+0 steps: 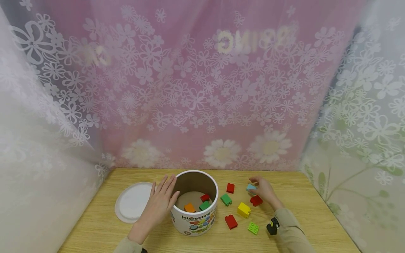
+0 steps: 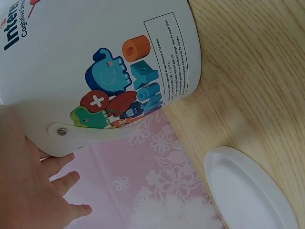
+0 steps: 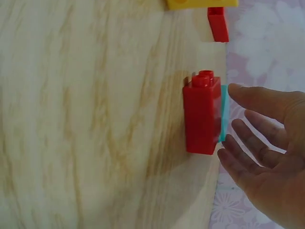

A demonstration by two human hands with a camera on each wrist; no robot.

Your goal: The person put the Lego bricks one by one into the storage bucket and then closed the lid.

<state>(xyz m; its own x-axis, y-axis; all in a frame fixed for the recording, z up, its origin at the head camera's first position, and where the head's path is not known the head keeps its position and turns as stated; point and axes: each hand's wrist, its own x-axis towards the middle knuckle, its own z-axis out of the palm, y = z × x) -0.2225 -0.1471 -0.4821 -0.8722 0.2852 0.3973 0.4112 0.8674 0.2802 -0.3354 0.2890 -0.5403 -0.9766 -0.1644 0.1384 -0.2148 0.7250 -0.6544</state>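
Note:
A white bucket (image 1: 193, 225) with printed toy pictures stands on the table, holding an orange block (image 1: 190, 207), a green block (image 1: 204, 205) and a red block (image 1: 205, 197). My left hand (image 1: 162, 202) rests against its left rim, fingers extended; in the left wrist view they reach past the handle hinge (image 2: 62, 132). On the right, my right hand (image 1: 265, 191) is at a light blue block (image 1: 251, 188), thumb and fingers spread around it. The right wrist view shows that block partly hidden behind a red block (image 3: 202, 117), with the fingers apart.
Between bucket and right hand lie a dark green block (image 1: 226, 199), a yellow block (image 1: 244, 210), a light green block (image 1: 253, 228) and several red blocks (image 1: 231, 222). A white lid (image 1: 133, 200) lies left of the bucket. Flowered curtains (image 1: 202, 105) enclose the table.

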